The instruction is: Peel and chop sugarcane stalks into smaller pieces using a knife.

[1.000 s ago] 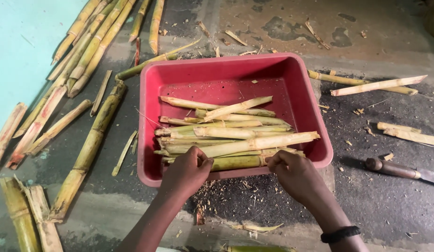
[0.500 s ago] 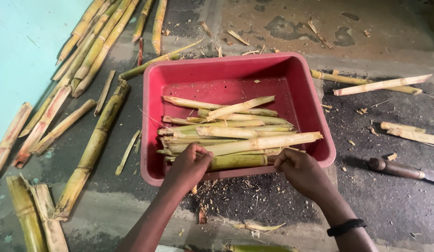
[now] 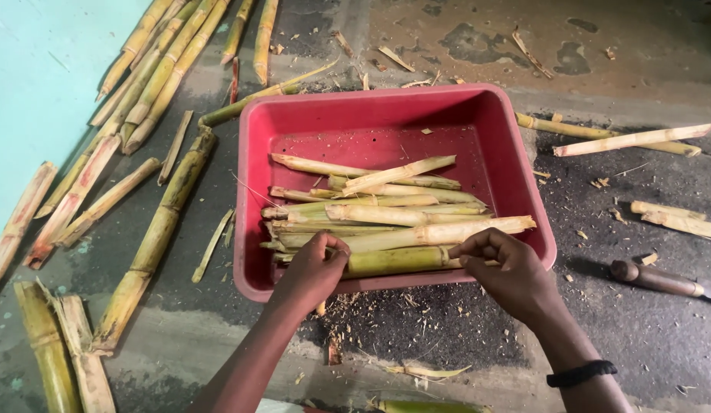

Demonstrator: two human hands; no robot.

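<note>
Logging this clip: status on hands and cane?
Left hand and right hand grip ends of green sugarcane piece. It lies in red plastic tub. Nothing blocking.

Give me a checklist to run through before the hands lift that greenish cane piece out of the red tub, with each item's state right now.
1. Left hand on one end of the greenish peeled sugarcane piece: ok.
2. Right hand on its other end: ok, fingers pinch it there.
3. Piece free of the stack: ok, it lies at the near edge; a pale stick rests beside it.
4. Red plastic rectangular tub flat on the floor: ok.
5. Wooden-handled knife away from both hands: ok, it lies on the floor to the right.
6. Firmness of either grip: cannot tell.
</note>
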